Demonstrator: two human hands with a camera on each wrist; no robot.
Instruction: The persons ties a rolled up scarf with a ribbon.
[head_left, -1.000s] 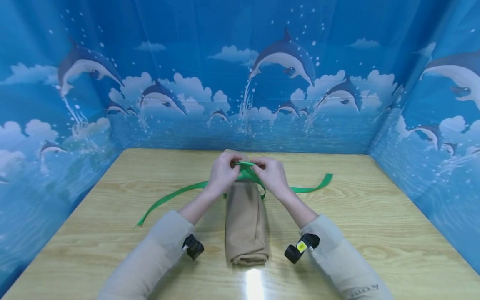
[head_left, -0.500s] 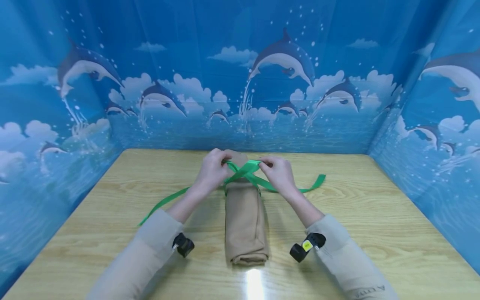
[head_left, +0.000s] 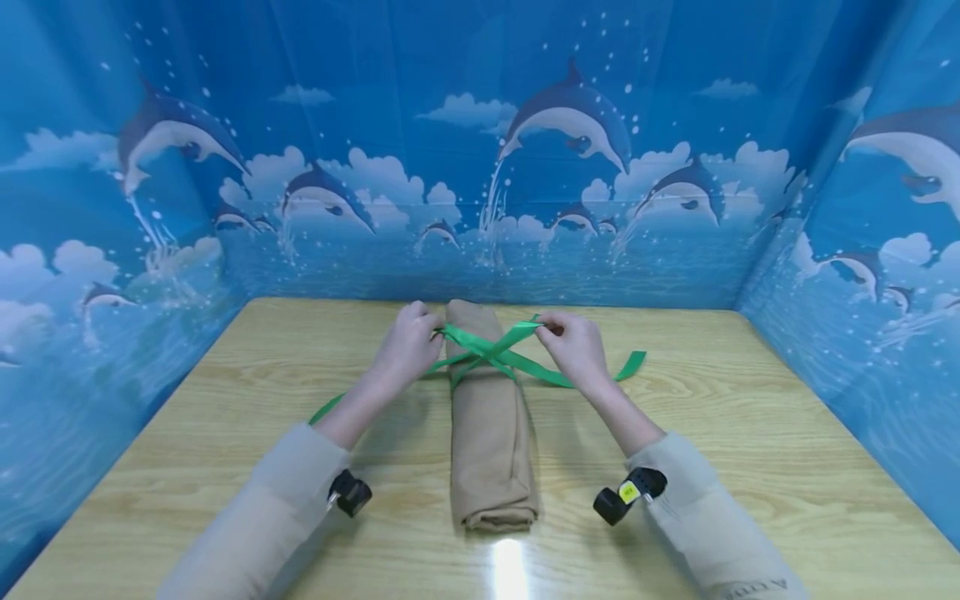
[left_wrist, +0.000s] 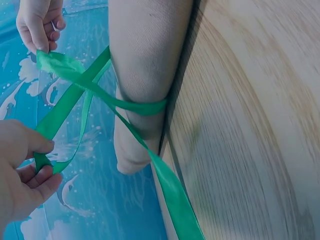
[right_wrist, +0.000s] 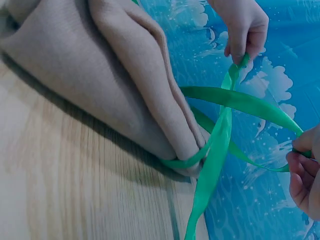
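Note:
A rolled beige-brown cloth (head_left: 491, 450) lies lengthwise on the table. Around its far part runs a green satin ribbon (head_left: 492, 352), crossing itself on top. My left hand (head_left: 408, 342) pinches one ribbon loop just left of the roll; the left wrist view shows the loop (left_wrist: 60, 122) between thumb and fingers. On the other side, my right hand (head_left: 576, 346) pinches a second loop (right_wrist: 260, 107). Both loops stretch up from the crossing. One loose ribbon tail (head_left: 632, 365) trails right; the other, at left, is partly hidden under my left forearm.
The wooden table (head_left: 750, 433) has its far edge close behind the roll. A blue dolphin-print curtain (head_left: 390, 100) surrounds the back and sides. Small black cameras are strapped at both sleeve cuffs, the right one (head_left: 628, 496) beside the roll's near end.
My hands have moved apart, left hand leftward and right hand rightward, drawing the bunched ribbon into two crossed loops. The right tail has pulled in slightly; the cloth roll has stayed put.

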